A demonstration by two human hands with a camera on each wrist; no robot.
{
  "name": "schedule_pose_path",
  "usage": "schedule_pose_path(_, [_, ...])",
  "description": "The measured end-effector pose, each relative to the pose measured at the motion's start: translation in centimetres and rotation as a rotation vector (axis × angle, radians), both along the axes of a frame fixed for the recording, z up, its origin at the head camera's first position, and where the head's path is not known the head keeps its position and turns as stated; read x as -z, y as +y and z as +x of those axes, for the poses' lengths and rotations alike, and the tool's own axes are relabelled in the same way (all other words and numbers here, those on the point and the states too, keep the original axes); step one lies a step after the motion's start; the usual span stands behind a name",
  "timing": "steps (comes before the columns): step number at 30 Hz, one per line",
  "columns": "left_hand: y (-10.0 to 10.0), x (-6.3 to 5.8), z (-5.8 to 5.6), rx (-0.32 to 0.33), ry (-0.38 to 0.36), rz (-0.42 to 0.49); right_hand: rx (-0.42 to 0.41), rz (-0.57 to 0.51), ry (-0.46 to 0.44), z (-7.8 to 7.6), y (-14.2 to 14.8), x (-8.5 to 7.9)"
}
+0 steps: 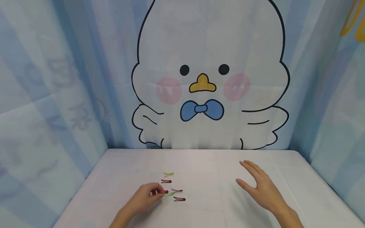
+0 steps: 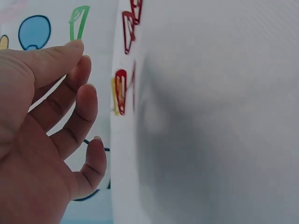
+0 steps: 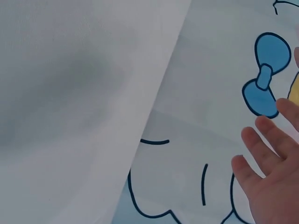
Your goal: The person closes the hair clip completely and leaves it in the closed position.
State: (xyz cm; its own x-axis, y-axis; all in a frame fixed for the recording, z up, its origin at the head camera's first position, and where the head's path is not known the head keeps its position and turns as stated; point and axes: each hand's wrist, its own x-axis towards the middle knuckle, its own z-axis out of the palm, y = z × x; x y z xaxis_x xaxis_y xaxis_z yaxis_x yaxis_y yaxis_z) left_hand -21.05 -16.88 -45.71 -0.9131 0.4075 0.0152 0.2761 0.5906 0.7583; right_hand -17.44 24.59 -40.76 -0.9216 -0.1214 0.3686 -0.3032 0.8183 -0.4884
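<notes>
The left hand (image 1: 146, 197) pinches a green snap hair clip (image 2: 80, 21) between thumb and forefinger, raised in front of the hand in the left wrist view. Its other fingers are loosely bent. Around it on the white table are several dark red hair clips, one (image 1: 166, 181) farther back and one (image 1: 179, 199) nearer the front. Another red clip (image 1: 166, 192) is partly hidden by the left fingertips, and a thin reddish clip (image 1: 177, 190) lies just right of it. Farthest back is a yellow-green clip (image 1: 169, 174). Over the right side hovers the right hand (image 1: 260, 186), fingers extended and holding nothing.
The white table (image 1: 211, 167) ends at a cloth backdrop (image 1: 199, 133) printed with a cartoon bird wearing a blue bow tie. Blue and white cloth hangs along the left side (image 1: 42, 126) and the right side (image 1: 336, 126).
</notes>
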Motion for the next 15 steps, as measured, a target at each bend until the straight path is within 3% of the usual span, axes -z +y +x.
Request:
schedule_pose_path(5, [1.6,-0.8,0.2,0.048,0.031,0.039,-0.006,0.001,0.015,0.5,-0.1,0.5])
schedule_pose_path(15, [3.7,-2.0,0.1,0.064,0.08,0.083,-0.031,-0.025,0.052,0.1,-1.5,0.9])
